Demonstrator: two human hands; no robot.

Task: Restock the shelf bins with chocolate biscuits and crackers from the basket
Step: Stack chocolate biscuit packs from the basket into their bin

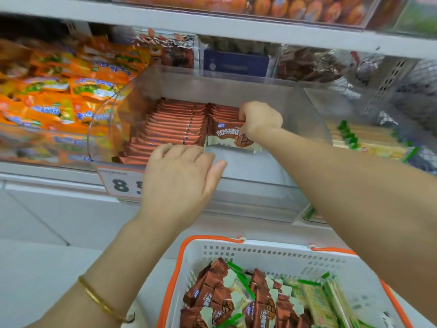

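A clear shelf bin (238, 93) holds two rows of brown chocolate biscuit packs (172, 126) standing on edge. My right hand (260, 120) grips the front pack (227, 136) of the right row, its brown and cream face toward me. My left hand (179, 176) rests with straight fingers on the bin's front edge, touching the front of the left row. Below, a white basket (267, 254) with orange handles holds more chocolate biscuit packs (217, 294) and green-and-yellow cracker packs (314, 301).
Orange snack bags (56, 95) fill the bin to the left. A bin to the right holds cracker packs (369, 140). A price tag (120, 183) hangs on the shelf edge. Another shelf (212, 27) with orange goods runs overhead.
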